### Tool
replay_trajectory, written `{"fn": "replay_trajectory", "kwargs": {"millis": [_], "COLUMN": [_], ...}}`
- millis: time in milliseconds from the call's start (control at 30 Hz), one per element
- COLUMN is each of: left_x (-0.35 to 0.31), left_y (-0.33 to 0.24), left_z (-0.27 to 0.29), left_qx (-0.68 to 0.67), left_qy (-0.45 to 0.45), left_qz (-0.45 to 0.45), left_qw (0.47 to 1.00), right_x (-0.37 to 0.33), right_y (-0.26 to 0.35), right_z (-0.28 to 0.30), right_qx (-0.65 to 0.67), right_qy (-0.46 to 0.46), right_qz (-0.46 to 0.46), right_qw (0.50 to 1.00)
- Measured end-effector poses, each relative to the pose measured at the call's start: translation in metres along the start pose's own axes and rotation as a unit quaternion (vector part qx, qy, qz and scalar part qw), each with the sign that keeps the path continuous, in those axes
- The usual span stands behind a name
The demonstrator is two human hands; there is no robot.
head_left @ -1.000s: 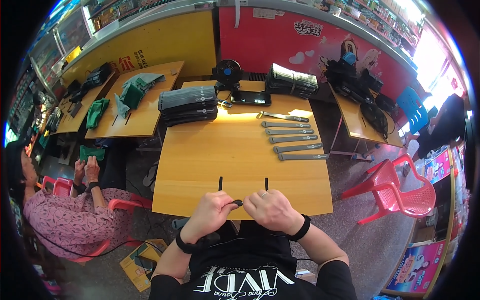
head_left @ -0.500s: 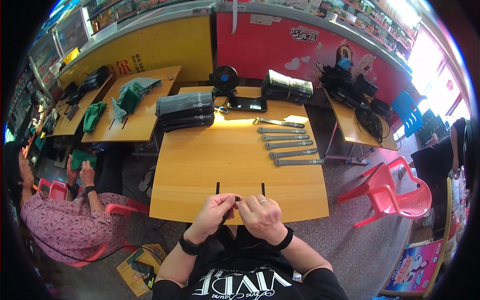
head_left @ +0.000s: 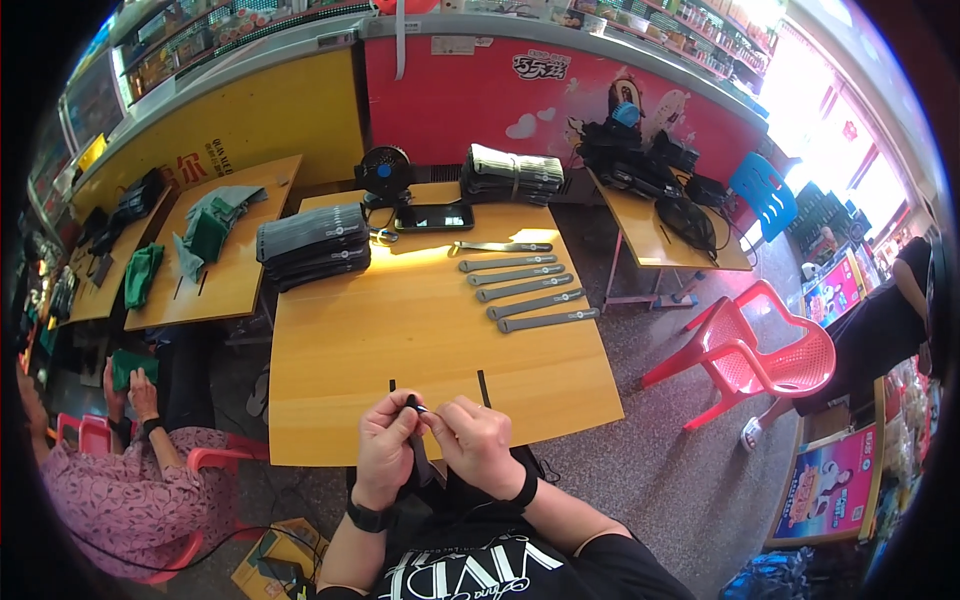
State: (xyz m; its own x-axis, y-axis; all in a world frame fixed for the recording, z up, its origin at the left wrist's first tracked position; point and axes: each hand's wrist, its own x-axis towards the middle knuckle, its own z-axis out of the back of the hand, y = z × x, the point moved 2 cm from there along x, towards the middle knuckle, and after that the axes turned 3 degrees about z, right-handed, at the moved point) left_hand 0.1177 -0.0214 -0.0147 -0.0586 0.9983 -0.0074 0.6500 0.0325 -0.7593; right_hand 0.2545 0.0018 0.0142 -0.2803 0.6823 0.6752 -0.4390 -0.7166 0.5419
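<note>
Above the near edge of the wooden table, my left hand pinches the end of a dark strap, whose length hangs below between my wrists. My right hand has its fingers pressed together at the same end, against my left fingertips. A small dark tip with a light glint shows between them; its detail is too small to make out. On the table's right side lie several flat grey straps in a row, each with light print and a rounded end.
A stack of dark folded straps, a banded bundle, a phone, scissors and a fan occupy the table's far side. A co-worker sits left, handling green cloth. A pink chair stands right.
My view has swung to the right, so the table appears further left. Both hands remain together at the strap end; my left hand is turned more upright, and more of the hanging strap shows.
</note>
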Motion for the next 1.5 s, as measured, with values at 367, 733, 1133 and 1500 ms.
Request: {"fn": "replay_trajectory", "kwargs": {"millis": [367, 733, 1133, 1500], "left_x": [-0.004, -0.009, -0.010, -0.010], "left_y": [-0.019, -0.021, -0.029, -0.102], "left_z": [0.001, -0.006, 0.000, 0.164], "left_qx": [0.047, 0.088, 0.078, -0.107], "left_qy": [0.088, 0.003, 0.056, -0.340], "left_qz": [0.083, 0.012, 0.067, -0.155], "left_qw": [0.992, 0.996, 0.993, 0.922], "right_x": [0.033, 0.029, 0.028, 0.008], "right_y": [0.004, 0.029, 0.027, 0.044], "right_z": [0.019, 0.018, 0.018, 0.114], "right_qx": [-0.030, -0.147, -0.118, 0.156], "right_qy": [0.128, 0.127, 0.116, 0.129], "right_qz": [0.263, 0.399, 0.388, 0.245], "right_qw": [0.956, 0.896, 0.907, 0.948]}}
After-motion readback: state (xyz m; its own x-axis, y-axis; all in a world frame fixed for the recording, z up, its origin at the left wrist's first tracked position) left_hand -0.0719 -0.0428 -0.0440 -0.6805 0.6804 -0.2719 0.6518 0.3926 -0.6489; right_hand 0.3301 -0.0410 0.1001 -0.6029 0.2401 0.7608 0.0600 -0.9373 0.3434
